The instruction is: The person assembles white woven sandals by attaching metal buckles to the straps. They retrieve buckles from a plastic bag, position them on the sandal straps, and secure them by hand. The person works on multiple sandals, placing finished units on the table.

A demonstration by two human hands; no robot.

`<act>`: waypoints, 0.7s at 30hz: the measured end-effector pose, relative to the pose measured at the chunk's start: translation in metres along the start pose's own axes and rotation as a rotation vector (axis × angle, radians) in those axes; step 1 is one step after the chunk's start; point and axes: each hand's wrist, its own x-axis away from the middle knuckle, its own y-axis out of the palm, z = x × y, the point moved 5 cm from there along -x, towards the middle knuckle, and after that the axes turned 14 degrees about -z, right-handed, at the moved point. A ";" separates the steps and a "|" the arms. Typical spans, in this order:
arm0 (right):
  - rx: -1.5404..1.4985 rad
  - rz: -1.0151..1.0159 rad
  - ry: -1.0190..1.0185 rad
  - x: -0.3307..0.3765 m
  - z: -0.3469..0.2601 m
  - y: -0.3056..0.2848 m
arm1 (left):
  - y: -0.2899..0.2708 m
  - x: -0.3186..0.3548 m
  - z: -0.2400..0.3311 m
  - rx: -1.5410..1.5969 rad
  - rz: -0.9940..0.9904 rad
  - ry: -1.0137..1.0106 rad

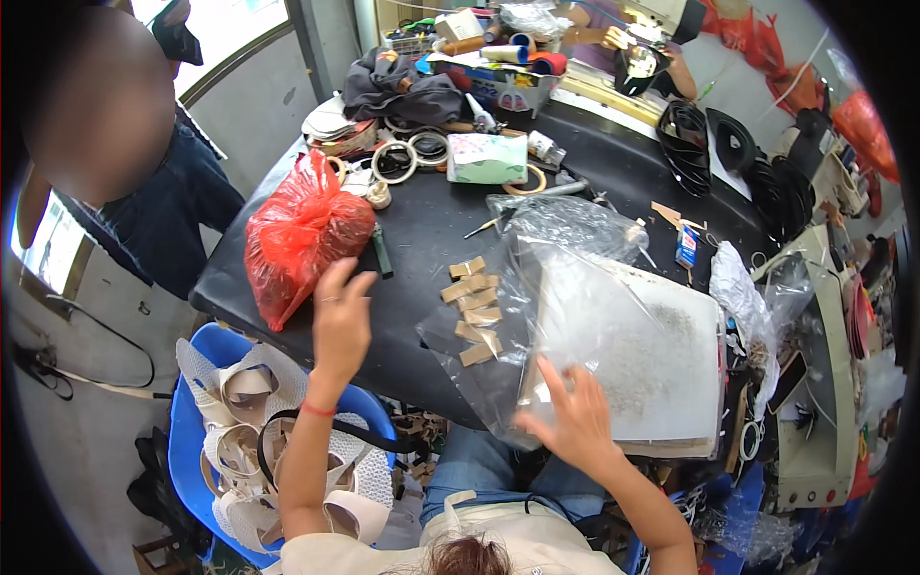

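Note:
My left hand [342, 311] is raised beside a tied red plastic bag [305, 235], fingers apart, holding nothing. Just beyond its fingertips lies a small dark green bar [382, 252]. On the right, my right hand [575, 417] spreads its fingers over the near left corner of a whitish board [661, 383]. Clear plastic film [470, 369] runs under or beside that hand; whether they touch I cannot tell. Between my hands, several small brown tape-like pieces [479, 312] form a rough column, partly on the film.
A blue tub [187, 436] of white mesh pieces stands left of my legs. Tape rolls [394, 162], a pale green packet [487, 159] and dark cloth [402, 91] crowd the table's far side. A person [163, 206] stands at far left; another person's hand [618, 38] works at the back.

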 end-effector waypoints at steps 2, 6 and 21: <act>0.162 0.173 0.053 -0.021 0.029 0.007 | 0.043 -0.024 0.012 0.063 -0.220 0.139; 0.066 0.242 0.197 -0.028 0.104 -0.001 | 0.101 -0.055 0.030 0.167 -0.574 0.227; -0.042 0.147 -0.208 -0.016 0.018 -0.020 | 0.128 -0.046 0.071 0.061 -0.592 0.314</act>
